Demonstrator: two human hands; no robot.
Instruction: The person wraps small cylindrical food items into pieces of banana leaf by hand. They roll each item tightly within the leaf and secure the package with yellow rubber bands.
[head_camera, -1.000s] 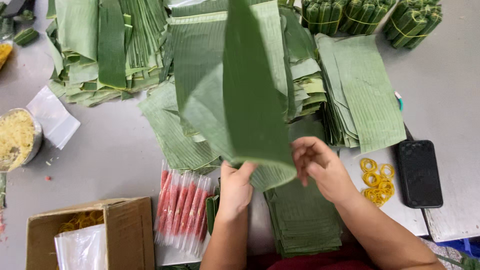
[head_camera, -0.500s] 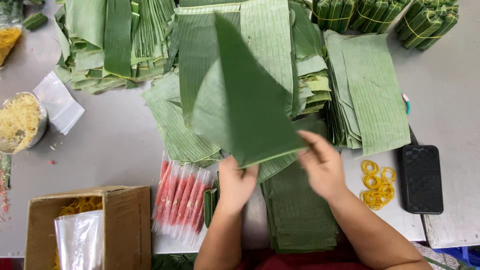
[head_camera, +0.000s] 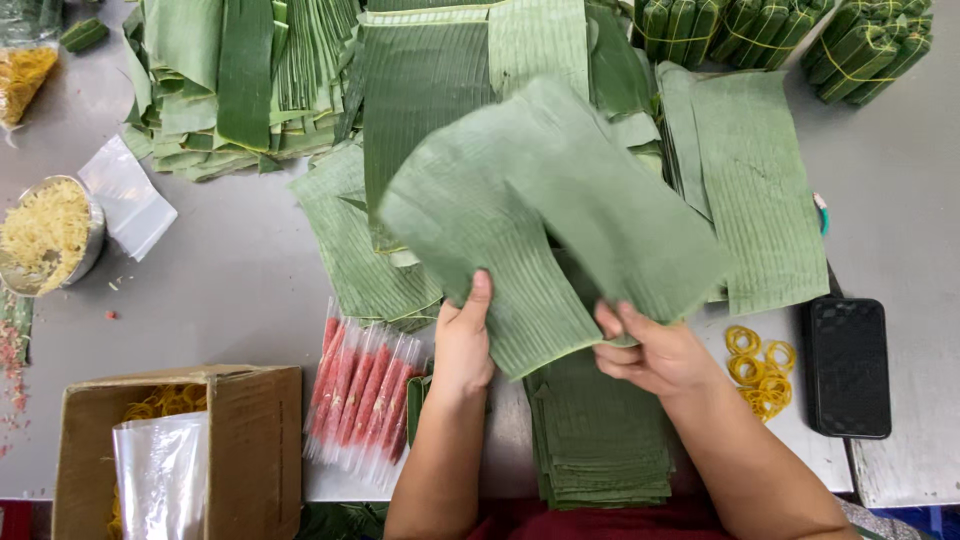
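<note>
Held fanned above a gray table (head_camera: 220, 290) for sorting: 2 overlapping banana-leaf sheets (head_camera: 540, 210), pinched at their lower edges by left hand (head_camera: 463, 345) and right hand (head_camera: 650, 350), fingers clamped on them, over a trimmed leaf stack (head_camera: 600, 450), beside yellow rubber bands (head_camera: 758, 368).

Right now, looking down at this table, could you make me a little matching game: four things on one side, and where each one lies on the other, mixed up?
Things:
1. rubber bands
2. phone
3. cardboard box
4. leaf bundles

Places:
A. top right corner of the table
B. bottom left, standing open
C. just left of the phone, beside the right hand
D. right edge, lying flat, dark screen up

Pairs: 1-C, 2-D, 3-B, 4-A
</note>
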